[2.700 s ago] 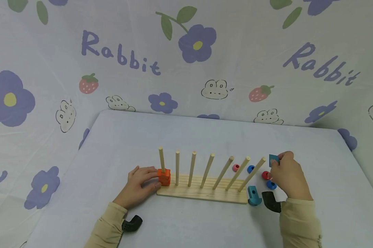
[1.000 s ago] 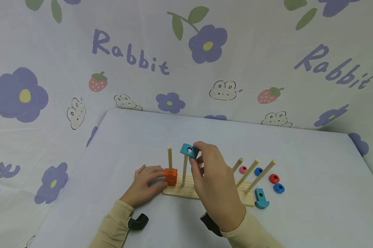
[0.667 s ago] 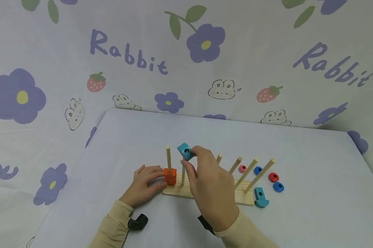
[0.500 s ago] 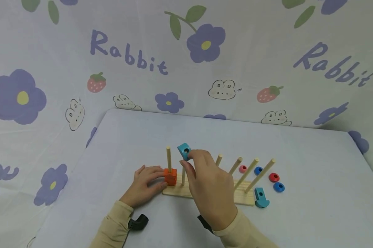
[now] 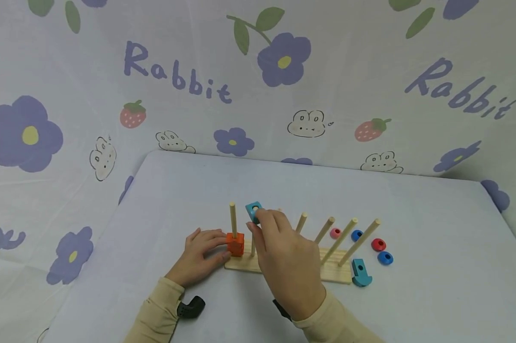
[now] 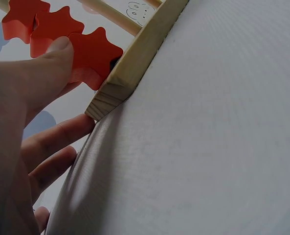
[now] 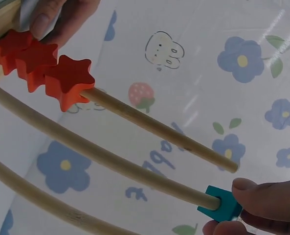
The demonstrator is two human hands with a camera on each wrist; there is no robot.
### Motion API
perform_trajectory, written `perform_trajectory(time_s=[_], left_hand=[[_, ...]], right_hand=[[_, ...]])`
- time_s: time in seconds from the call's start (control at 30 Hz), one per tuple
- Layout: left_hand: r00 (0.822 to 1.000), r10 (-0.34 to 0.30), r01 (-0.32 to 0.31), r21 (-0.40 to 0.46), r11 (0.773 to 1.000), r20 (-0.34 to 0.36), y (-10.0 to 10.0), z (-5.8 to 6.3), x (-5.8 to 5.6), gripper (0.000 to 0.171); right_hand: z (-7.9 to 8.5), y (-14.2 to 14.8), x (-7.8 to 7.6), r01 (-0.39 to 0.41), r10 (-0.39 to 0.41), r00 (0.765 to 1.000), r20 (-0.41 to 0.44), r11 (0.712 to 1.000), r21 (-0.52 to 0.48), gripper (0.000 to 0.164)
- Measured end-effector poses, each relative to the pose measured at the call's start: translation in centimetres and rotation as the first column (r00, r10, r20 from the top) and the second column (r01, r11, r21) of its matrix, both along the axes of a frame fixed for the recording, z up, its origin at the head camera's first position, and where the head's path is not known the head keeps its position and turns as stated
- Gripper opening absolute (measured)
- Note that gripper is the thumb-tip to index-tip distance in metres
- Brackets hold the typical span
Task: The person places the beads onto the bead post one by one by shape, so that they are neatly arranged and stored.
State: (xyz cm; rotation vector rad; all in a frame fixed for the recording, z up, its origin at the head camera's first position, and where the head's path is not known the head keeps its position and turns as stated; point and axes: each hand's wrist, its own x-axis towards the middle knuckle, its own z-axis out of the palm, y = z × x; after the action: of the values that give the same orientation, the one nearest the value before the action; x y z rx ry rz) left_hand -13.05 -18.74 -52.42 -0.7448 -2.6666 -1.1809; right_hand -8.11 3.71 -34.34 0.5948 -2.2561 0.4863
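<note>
My right hand [image 5: 290, 267] pinches a teal wooden block [image 5: 253, 209] with a hole, between thumb and fingers. In the right wrist view the block [image 7: 220, 204] sits at the tip of the second peg [image 7: 110, 159], the peg's end at its hole. Three orange-red stars [image 5: 235, 245] are stacked low on the leftmost peg [image 5: 233, 220] of a wooden pegboard [image 5: 337, 272]. My left hand [image 5: 200, 257] rests at the board's left end, fingers extended; its thumb [image 6: 61, 46] touches a star and a fingertip meets the board's end.
Several more bare pegs [image 5: 343, 243] rise along the board. At its right end lies a teal piece [image 5: 361, 273] with a rounded foot. Pink [image 5: 336, 233], red [image 5: 378, 245] and blue beads [image 5: 385, 258] lie behind and beside it on the white table [image 5: 433, 286].
My right hand has carried the teal block from the right side to the second peg, then tilted it and lowered it slightly there. My left hand has stayed at the stars.
</note>
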Motion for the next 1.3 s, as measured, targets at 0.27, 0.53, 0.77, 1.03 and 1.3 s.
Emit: perform_trajectory(time_s=[0.27, 0.53, 0.77, 1.03, 1.3], left_hand=[[1.0, 0.004, -0.004, -0.001, 1.0, -0.024, 0.1, 0.0, -0.1, 0.032], [0.999, 0.001, -0.001, -0.008, 1.0, -0.04, 0.1, -0.1, -0.1, 0.032], [0.999, -0.001, 0.001, 0.001, 1.0, -0.045, -0.2, -0.3, -0.2, 0.031], [0.997, -0.006, 0.006, 0.003, 1.0, -0.075, -0.2, -0.6, -0.3, 0.031], [0.997, -0.005, 0.005, 0.002, 1.0, -0.076, -0.1, -0.5, -0.3, 0.032]], right_hand=[[-1.7, 0.0, 0.0, 0.001, -0.002, 1.0, 0.02, 0.997, 0.072, 0.021], [-4.7, 0.6, -0.3, -0.053, 0.038, 0.994, 0.106, 0.989, 0.137, 0.025], [-7.8, 1.0, -0.9, -0.095, 0.062, 0.985, 0.164, 0.975, 0.199, 0.025], [-9.6, 1.0, -1.1, -0.088, 0.037, 0.98, 0.197, 0.963, 0.255, 0.024], [-10.5, 1.0, -1.2, -0.101, 0.001, 0.957, 0.29, 0.938, 0.33, 0.022]])
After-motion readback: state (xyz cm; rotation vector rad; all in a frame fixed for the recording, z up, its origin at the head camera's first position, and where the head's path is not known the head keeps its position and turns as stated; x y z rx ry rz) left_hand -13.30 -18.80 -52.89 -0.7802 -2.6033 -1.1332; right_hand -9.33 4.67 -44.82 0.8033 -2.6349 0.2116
